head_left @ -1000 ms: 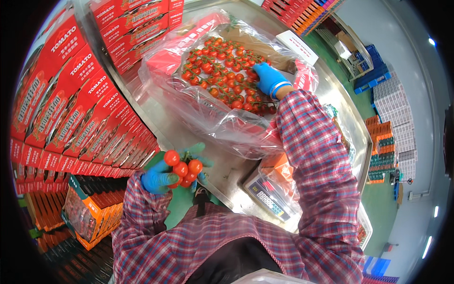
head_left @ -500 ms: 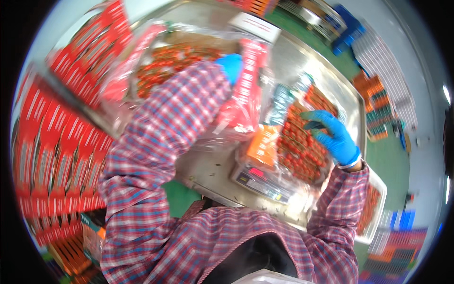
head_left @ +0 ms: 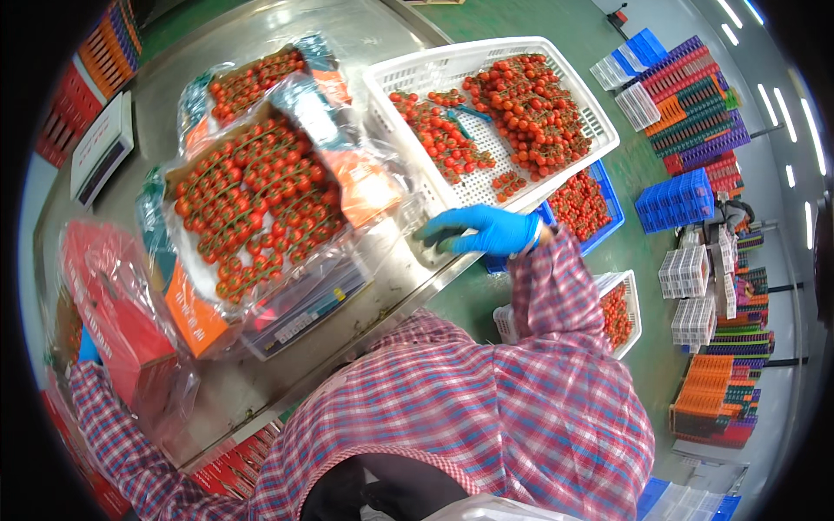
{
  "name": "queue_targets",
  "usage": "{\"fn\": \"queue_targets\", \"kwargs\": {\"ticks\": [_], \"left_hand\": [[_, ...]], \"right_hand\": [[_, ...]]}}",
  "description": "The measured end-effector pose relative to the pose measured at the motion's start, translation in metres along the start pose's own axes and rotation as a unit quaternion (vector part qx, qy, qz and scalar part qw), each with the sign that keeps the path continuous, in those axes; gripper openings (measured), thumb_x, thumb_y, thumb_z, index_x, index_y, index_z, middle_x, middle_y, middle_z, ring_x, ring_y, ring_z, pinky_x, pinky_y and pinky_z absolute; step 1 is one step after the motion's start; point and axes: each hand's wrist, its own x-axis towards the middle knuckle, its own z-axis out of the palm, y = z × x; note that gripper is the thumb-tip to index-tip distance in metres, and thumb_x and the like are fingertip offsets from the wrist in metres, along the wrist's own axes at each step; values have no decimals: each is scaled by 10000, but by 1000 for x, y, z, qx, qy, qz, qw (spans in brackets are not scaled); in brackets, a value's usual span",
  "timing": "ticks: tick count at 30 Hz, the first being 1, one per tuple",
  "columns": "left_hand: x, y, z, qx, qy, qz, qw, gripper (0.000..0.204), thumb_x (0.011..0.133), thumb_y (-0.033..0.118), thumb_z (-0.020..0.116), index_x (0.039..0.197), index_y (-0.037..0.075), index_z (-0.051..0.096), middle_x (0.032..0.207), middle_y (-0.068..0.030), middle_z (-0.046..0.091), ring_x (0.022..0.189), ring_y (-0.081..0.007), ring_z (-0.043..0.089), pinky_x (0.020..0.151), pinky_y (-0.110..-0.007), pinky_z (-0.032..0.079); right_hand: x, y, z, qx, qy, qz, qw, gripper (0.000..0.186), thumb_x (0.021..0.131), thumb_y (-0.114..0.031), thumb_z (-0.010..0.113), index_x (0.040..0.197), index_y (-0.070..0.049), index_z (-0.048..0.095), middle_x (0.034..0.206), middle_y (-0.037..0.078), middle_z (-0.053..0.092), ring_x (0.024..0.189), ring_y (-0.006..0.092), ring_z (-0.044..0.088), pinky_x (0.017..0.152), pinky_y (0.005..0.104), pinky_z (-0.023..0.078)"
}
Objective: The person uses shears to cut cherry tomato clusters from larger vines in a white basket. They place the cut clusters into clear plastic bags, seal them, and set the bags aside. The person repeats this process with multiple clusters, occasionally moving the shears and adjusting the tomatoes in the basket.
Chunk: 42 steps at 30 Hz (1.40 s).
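My right hand (head_left: 486,231), in a blue glove, hovers at the metal table's edge by the near corner of a white crate (head_left: 599,143). Its fingers stretch out to the left, holding nothing. Cherry tomatoes on the vine lie in the crate with a teal-handled tool (head_left: 462,123). Left of the hand is an open, plastic-lined box of vine tomatoes (head_left: 261,204) with teal and orange flaps. At the far left, only a bit of my blue-gloved left hand (head_left: 89,347) shows beside a red box in clear plastic (head_left: 117,313); its fingers are hidden.
A second tomato box (head_left: 256,85) stands behind the first. A white scale (head_left: 102,148) rests on the metal table (head_left: 382,24). Below the table's right edge are a blue crate (head_left: 612,201) and a white crate (head_left: 638,313) of tomatoes. Stacked crates (head_left: 695,104) line the right side.
The view has swung right, bringing the white tomato crate into full sight. My right hand has left the tomatoes in the box for the table edge. My left hand remains by the red, plastic-wrapped box.
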Motion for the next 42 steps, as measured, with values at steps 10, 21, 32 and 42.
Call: {"fn": "queue_targets", "kwargs": {"ticks": [10,21,32,42], "left_hand": [[-139,383,-41,-85,62,-2,994,471,945,214,415,1369,31,325,1419,-118,314,1310,-236,290,1080,-356,234],[-111,953,385,-13,-411,489,769,437,857,271,529,1251,90,477,1214,-171,507,1108,-327,500,923,-402,424],[-124,958,446,-344,-605,-61,716,456,747,-31,535,1195,27,478,926,-103,598,721,-182,588,636,-294,499],[-113,894,335,-751,-503,-146,402,593,848,294,422,1362,24,304,1339,-211,397,1147,-378,477,876,-448,479]], "right_hand": [[-69,180,-295,-571,249,304,721,341,814,-68,488,1139,-166,516,1152,135,522,1067,317,527,844,410,477],[-82,213,-341,-601,185,226,744,308,774,-188,618,1078,-152,575,1146,95,488,1009,306,527,820,418,490],[-114,174,-297,-167,205,81,961,128,785,-119,607,862,-49,532,802,78,539,754,196,544,693,327,445],[-82,162,-261,535,37,-31,843,507,901,-355,413,1235,26,433,1053,210,599,760,278,625,641,342,516]]}}
